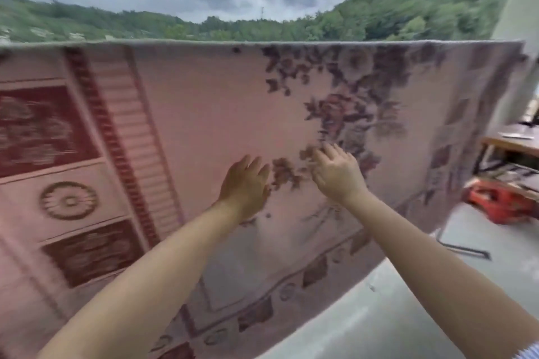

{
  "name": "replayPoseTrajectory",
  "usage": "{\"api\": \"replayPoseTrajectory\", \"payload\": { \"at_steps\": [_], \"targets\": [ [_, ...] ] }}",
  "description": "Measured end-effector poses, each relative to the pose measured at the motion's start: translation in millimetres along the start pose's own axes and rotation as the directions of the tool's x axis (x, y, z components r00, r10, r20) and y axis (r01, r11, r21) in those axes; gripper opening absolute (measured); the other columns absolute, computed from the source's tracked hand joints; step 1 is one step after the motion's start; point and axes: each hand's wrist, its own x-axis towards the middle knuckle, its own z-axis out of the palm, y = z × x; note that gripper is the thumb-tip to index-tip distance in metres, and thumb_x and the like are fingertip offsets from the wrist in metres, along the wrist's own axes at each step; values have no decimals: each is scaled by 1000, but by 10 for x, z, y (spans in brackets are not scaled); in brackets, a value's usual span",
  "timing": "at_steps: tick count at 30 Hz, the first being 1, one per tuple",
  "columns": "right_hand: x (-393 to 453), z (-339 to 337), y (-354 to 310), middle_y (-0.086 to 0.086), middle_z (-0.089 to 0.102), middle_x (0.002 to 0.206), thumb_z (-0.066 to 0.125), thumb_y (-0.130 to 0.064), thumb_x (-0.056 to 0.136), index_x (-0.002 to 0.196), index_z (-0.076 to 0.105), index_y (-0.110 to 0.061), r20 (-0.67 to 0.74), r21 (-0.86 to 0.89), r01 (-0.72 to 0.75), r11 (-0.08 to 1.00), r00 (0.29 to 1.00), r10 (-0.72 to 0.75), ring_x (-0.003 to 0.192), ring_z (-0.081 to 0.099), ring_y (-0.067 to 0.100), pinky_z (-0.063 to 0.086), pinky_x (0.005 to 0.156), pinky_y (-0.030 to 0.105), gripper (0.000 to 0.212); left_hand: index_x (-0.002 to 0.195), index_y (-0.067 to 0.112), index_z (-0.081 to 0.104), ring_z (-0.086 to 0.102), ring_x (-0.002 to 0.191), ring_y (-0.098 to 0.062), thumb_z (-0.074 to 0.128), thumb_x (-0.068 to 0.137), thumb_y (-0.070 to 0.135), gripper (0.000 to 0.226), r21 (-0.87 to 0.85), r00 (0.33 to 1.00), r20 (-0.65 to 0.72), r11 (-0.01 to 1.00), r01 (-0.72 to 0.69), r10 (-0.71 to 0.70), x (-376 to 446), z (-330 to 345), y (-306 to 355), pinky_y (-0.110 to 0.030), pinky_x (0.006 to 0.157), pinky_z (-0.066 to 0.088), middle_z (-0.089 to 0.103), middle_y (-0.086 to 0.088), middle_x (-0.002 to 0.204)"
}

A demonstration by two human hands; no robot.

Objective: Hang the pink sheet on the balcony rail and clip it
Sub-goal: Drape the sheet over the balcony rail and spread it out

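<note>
Your left hand (246, 185) and right hand (335, 172) reach out side by side, fingers relaxed, at the pink sheet (204, 114) draped over the rail. Its floral print sits just beyond your fingertips. A red crate (500, 204) lies under the table (513, 144) at right.

No readable text, labels, brands, numbers or signs anywhere in view. Pink sheet (221, 114) carries woven pattern only: flowers, wheel motif, striped bands, no lettering. Frame blurred; red crate (495, 201) and papers on bench (513, 140) at right too small and soft to show any writing.
</note>
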Motion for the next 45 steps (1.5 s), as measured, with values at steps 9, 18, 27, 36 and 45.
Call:
{"api": "replayPoseTrajectory", "payload": {
  "at_steps": [9,18,27,36,45],
  "targets": [
    [-636,-129,2636,13,36,143,13,-54,77,133,37,-14,119,-126,-436,891,885,450,132,31,27,29,106,43,74,143,18,23,14,142,-27,34,94,31,52,-65,950,173,966,-251,259,1650,873,2302,-39,117,12,22,-7,153],
    [-84,-287,5242,10,47,128,30,-47,91,123,43,-14,109,-325,-639,698,707,698,120,41,29,38,93,43,48,138,16,28,14,142,-30,33,95,33,47,-160,917,118,919,-361,381,3974,1534,3967,-43,112,20,23,-7,153],
    [1504,-686,7447,12,47,129,26,-47,91,121,45,-14,-12,-286,-673,682,714,700,120,41,30,38,95,45,48,134,17,34,25,136,-30,33,94,32,43,-116,894,-65,887,-447,443,6470,1501,5306,-47,107,27,37,-6,144],
    [3100,-840,9782,13,50,128,32,-45,91,121,46,-10,-107,-145,-585,798,811,575,115,48,30,44,90,42,48,126,15,43,35,128,-29,42,91,32,39,-28,926,-177,939,-344,334,8682,1663,6607,-45,101,33,47,-7,135],
    [4854,-850,11520,19,59,115,40,-38,90,115,51,-7,-200,62,-448,892,870,451,107,54,34,45,80,38,42,137,14,31,28,136,-31,38,93,35,49,175,941,-281,974,-143,189,10616,1628,7217,-47,111,21,38,-11,143]
  ]
}}
